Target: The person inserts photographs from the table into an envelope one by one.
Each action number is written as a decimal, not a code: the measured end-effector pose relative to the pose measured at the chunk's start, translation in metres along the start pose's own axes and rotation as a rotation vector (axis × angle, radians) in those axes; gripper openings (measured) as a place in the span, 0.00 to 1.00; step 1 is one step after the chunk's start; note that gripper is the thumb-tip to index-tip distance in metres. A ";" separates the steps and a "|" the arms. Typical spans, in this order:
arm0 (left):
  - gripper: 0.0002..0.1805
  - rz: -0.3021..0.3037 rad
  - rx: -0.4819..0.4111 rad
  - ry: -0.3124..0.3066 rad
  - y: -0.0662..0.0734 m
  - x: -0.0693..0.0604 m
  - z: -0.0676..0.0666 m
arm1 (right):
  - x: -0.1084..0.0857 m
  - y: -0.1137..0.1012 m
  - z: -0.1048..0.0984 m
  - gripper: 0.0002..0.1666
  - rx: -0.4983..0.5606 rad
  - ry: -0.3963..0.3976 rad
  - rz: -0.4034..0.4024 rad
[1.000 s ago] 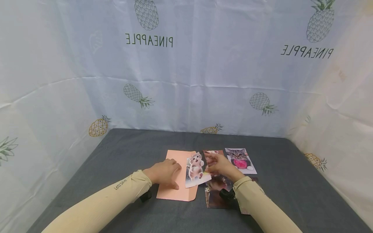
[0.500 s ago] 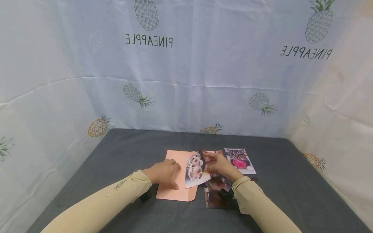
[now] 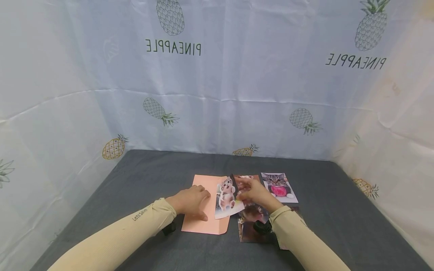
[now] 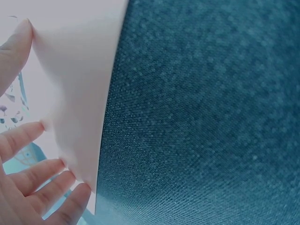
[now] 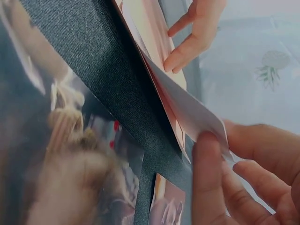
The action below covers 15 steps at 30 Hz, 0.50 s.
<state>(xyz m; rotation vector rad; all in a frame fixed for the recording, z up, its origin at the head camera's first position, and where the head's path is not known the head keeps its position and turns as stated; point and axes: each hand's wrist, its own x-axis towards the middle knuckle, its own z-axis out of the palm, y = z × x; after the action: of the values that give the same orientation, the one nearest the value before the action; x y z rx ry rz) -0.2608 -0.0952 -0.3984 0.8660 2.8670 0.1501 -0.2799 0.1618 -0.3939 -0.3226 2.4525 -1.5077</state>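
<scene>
Looking to do this well, the person should, I'd judge, be flattening the kitten photo (image 3: 224, 199) and squaring it to the pink envelope (image 3: 211, 205). It's bowing a little, lying across the envelope's right side, just below centre of the frame; whether any edge is sitting inside, I can't tell. The right hand (image 3: 258, 194) is using a nearly closed grip, pinching the photo's right edge. The left hand's (image 3: 190, 201) grip is standing wide, spread fingertips touching the envelope, pinching nothing.

Kitten photo (image 3: 224, 199) (slightly bent) overlaps right part of peach envelope (image 3: 209, 206).
</scene>
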 end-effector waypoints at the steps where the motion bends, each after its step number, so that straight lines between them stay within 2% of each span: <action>1: 0.39 -0.001 0.000 -0.002 0.000 0.000 0.000 | 0.000 0.000 0.000 0.44 -0.006 -0.008 0.007; 6: 0.38 0.010 -0.001 0.005 -0.001 0.000 0.001 | -0.002 -0.001 0.000 0.51 -0.038 -0.039 0.057; 11: 0.38 0.021 0.004 0.015 -0.001 0.000 0.002 | -0.003 -0.001 0.001 0.52 -0.037 -0.040 0.054; 15: 0.39 0.005 0.010 0.002 -0.002 0.000 0.003 | -0.002 0.000 0.001 0.52 -0.022 -0.042 0.040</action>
<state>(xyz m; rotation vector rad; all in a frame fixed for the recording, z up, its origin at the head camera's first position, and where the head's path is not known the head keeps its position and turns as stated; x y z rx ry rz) -0.2618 -0.0965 -0.4013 0.8748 2.8706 0.1372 -0.2773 0.1612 -0.3944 -0.3041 2.4294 -1.4445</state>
